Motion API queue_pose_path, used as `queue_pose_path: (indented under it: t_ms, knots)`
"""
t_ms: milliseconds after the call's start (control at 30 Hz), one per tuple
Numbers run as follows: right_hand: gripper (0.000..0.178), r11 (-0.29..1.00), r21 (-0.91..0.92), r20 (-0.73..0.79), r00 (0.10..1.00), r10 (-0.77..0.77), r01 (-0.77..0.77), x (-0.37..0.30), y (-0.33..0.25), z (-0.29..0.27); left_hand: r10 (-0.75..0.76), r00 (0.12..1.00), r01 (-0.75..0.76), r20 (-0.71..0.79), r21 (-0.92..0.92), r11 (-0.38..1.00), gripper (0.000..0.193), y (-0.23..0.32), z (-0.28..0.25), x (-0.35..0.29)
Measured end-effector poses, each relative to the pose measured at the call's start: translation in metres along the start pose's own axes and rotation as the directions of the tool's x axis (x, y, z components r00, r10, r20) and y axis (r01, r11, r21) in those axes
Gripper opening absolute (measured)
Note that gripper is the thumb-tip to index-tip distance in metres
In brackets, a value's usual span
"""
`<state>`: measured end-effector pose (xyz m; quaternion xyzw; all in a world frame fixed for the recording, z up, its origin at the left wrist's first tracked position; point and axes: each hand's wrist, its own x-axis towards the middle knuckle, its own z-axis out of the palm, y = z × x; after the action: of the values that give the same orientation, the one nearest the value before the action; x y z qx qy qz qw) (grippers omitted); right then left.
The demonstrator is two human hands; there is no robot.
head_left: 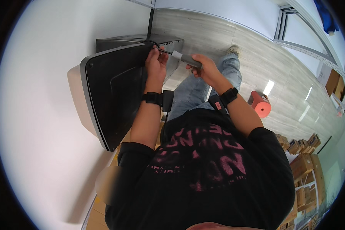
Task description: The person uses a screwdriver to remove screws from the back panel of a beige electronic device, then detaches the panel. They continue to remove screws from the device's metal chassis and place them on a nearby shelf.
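My right hand (206, 69) is closed around the grey handle of a screwdriver (184, 58), which has a pale collar and a thin dark shaft pointing left. The shaft ends by the fingers of my left hand (156, 65), which are pinched together at the upper right corner of a black panel (120, 88). What those fingers hold is hidden. The panel has a grey rim and a beige shell (80, 99) behind it; it stands tilted at my left. A thin black cable (152, 41) loops over that corner.
Behind the panel stands a dark metal cabinet (172, 43) against the white wall (38, 115). A red rolled mat or cylinder (261, 108) lies on the grey wood-look floor (203, 28) at my right. Cardboard boxes (302, 165) fill shelves at lower right.
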<state>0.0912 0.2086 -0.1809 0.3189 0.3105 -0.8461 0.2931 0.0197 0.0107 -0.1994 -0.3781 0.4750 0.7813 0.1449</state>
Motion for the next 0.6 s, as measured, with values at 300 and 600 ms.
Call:
queue_pose_path:
  t_ms: [300,600]
  knots:
    - [0.026,0.929,-0.334,-0.020,0.984,-0.175,0.158,0.001,-0.005,0.004,0.003,1.000,-0.003,-0.031,-0.012,1.000,0.023,0.000,0.006,-0.001]
    - [0.030,0.982,0.129,-0.012,0.990,-0.138,0.139,0.014,0.008,-0.010,0.021,0.995,-0.019,-0.102,0.014,1.000,0.015,-0.005,0.008,0.009]
